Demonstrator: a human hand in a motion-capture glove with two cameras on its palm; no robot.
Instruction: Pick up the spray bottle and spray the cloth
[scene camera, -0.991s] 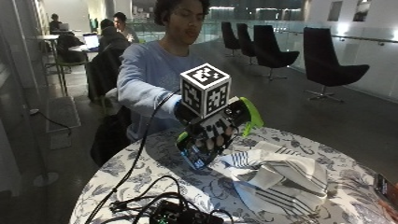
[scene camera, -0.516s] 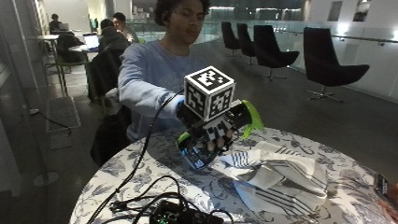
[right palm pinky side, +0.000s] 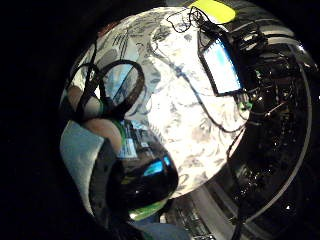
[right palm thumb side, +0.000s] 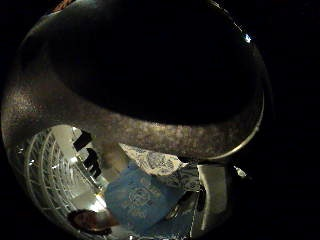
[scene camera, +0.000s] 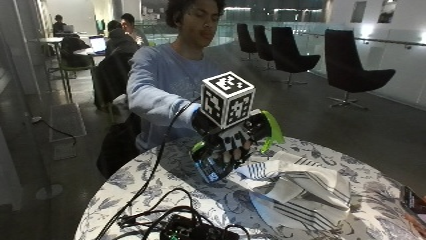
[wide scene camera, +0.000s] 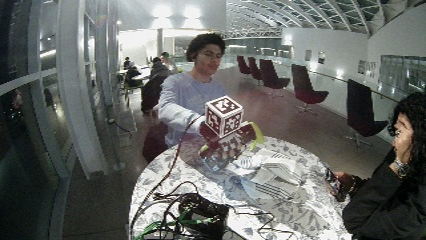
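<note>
Hand (scene camera: 229, 142) grips spray bottle (scene camera: 216, 162), raised off counter (scene camera: 166, 175); cloth (scene camera: 299, 192) lies just beside; bottle label unreadable.

Right hand (scene camera: 229, 137) black-gloved; light blue long-sleeved sweatshirt (scene camera: 160, 85)
</note>
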